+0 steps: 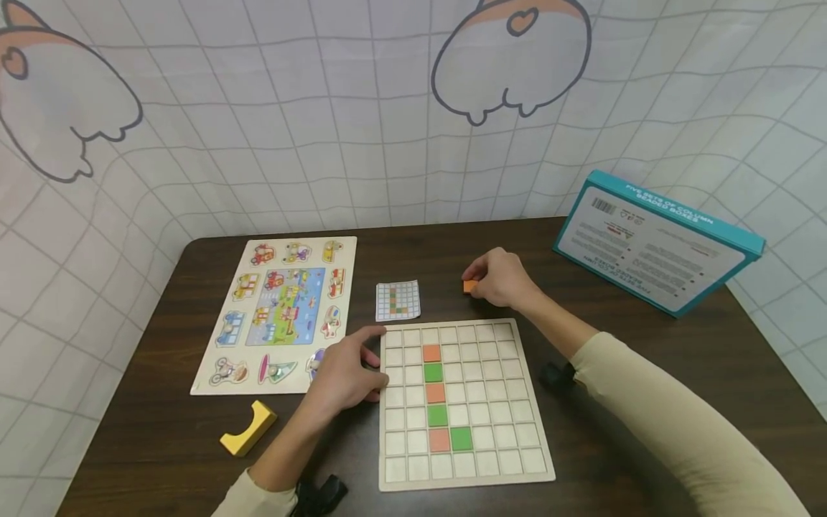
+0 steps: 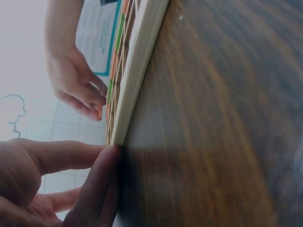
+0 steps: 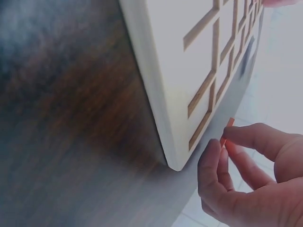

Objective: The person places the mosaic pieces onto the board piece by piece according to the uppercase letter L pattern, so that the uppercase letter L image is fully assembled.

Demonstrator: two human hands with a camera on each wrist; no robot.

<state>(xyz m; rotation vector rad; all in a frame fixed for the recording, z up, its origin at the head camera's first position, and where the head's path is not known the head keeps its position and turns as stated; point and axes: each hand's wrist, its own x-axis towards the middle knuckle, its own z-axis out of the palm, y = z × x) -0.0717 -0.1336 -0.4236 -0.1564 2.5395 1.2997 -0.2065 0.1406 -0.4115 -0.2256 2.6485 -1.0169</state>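
A wooden grid board (image 1: 491,459) lies flat on the table, with several orange and green square tiles in its cells. The tiles run down the third column, and one green tile (image 1: 461,439) sits just right of its lowest orange one. At the board's left edge, my left hand (image 1: 342,372) rests its thumb and fingertips against the side. Beyond the board's far edge, my right hand (image 1: 500,278) pinches an orange tile (image 3: 227,134) between thumb and fingers, above the table. A small pattern card (image 1: 398,301) lies behind the board's far left corner.
A picture puzzle board (image 1: 216,359) with vehicle pieces lies to the left, partly behind my left hand. In front of it is a yellow arch block (image 1: 248,429). A teal-edged box (image 1: 652,244) stands at the back right. A patterned curtain (image 1: 388,143) hangs behind the table.
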